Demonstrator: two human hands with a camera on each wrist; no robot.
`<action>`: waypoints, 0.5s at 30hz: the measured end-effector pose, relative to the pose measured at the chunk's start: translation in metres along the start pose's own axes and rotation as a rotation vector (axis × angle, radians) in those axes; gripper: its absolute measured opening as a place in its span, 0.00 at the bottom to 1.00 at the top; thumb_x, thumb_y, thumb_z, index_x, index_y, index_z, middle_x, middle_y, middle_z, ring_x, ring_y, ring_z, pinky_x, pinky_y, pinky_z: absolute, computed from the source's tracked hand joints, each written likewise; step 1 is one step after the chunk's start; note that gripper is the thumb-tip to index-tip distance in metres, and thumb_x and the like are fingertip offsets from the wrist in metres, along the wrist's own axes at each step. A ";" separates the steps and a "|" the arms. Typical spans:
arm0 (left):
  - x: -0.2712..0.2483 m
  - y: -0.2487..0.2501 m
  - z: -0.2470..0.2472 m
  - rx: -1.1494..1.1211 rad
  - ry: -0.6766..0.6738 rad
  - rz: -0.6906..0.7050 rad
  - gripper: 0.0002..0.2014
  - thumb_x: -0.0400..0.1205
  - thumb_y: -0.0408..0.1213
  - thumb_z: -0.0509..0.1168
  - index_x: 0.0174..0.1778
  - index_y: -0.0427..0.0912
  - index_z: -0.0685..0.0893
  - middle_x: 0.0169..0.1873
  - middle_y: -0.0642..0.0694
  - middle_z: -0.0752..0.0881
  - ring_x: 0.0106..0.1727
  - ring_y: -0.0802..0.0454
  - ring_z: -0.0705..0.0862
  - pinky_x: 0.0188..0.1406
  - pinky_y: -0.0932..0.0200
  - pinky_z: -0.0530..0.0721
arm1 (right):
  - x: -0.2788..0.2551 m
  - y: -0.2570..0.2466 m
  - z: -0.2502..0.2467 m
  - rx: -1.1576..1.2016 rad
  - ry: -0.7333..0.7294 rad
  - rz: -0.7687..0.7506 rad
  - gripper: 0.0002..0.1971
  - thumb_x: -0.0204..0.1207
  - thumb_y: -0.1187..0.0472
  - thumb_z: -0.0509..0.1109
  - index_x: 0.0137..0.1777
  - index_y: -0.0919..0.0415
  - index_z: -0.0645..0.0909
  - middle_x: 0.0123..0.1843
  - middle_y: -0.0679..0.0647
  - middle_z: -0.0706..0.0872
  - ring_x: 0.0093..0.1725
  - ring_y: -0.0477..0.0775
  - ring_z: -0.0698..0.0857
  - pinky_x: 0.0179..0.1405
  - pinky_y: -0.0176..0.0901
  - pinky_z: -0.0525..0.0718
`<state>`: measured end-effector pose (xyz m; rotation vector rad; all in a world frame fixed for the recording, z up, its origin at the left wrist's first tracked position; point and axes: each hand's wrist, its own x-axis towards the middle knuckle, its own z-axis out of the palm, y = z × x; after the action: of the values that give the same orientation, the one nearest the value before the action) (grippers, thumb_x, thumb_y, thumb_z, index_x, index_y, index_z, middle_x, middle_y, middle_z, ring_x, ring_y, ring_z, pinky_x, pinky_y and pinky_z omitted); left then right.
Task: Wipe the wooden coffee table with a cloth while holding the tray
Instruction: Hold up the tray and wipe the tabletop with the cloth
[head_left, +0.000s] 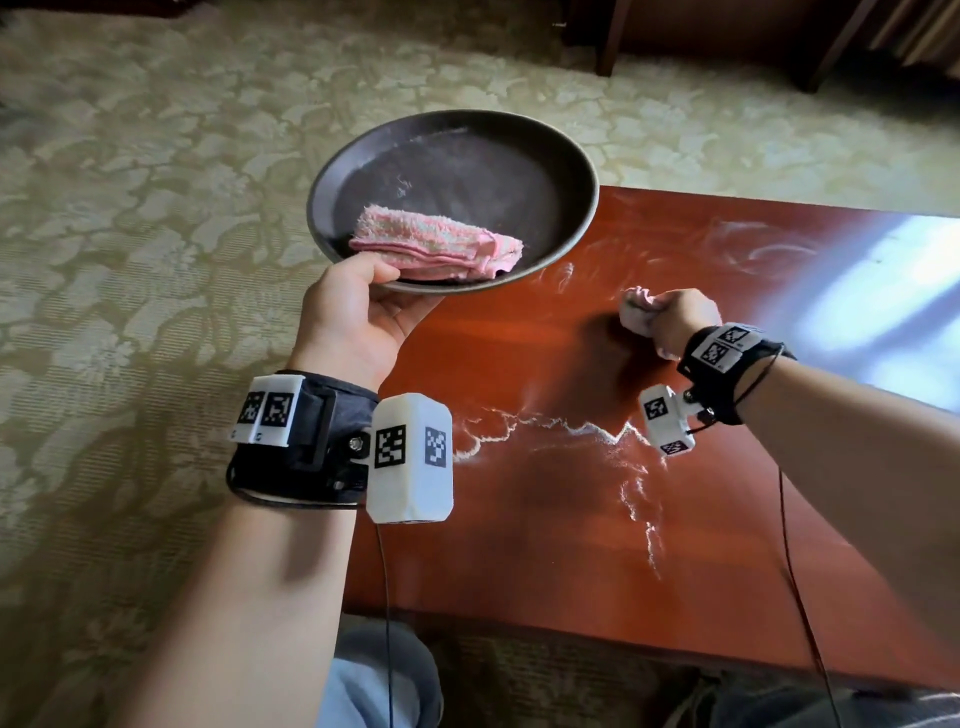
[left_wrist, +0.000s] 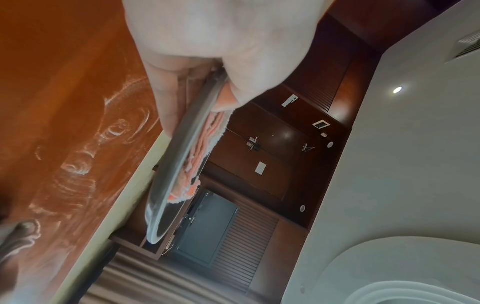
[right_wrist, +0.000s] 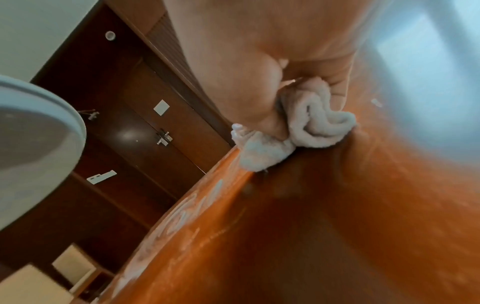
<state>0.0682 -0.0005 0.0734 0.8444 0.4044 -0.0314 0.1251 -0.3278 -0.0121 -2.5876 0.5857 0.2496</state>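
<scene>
Reddish, glossy wood made up the coffee table (head_left: 701, 467), streaked with white powdery smears (head_left: 566, 426) across its near half and fainter swirls toward the far edge. The right hand (head_left: 680, 317) was fisted around a bunched pale terry cloth (head_left: 636, 312), pressing it onto the tabletop. The left hand (head_left: 358, 317) held a round dark shallow tray (head_left: 566, 156) by its near rim, thumb on top, fingers apparently underneath, lifted clear beside the table's left edge. A folded pink towel (head_left: 441, 244) lay in the tray, just by the thumb. The cloth looked soft and light, best kept balled in the palm. The tray seemed stiff; its single rim grip might let it tip.
</scene>
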 end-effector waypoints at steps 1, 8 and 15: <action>0.001 -0.002 0.000 0.002 0.002 -0.004 0.15 0.80 0.19 0.54 0.53 0.32 0.83 0.40 0.34 0.90 0.44 0.38 0.91 0.44 0.43 0.91 | 0.000 0.000 0.004 -0.005 0.013 0.009 0.15 0.77 0.58 0.66 0.57 0.64 0.86 0.50 0.58 0.85 0.53 0.66 0.87 0.55 0.51 0.82; 0.007 -0.007 0.001 -0.028 -0.007 -0.008 0.16 0.80 0.18 0.53 0.56 0.31 0.83 0.45 0.31 0.89 0.47 0.34 0.91 0.46 0.41 0.91 | -0.022 -0.037 0.036 -0.047 -0.038 -0.262 0.07 0.70 0.54 0.61 0.35 0.53 0.77 0.39 0.52 0.81 0.46 0.51 0.74 0.57 0.43 0.79; -0.007 -0.001 0.005 -0.014 0.006 -0.004 0.15 0.79 0.18 0.54 0.52 0.32 0.84 0.49 0.30 0.88 0.62 0.30 0.86 0.51 0.37 0.90 | -0.078 -0.037 0.059 -0.148 -0.182 -0.661 0.11 0.78 0.59 0.65 0.48 0.54 0.90 0.43 0.53 0.80 0.49 0.55 0.78 0.50 0.44 0.77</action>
<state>0.0635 -0.0055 0.0784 0.8303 0.4118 -0.0299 0.0673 -0.2416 -0.0275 -2.6927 -0.3700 0.3035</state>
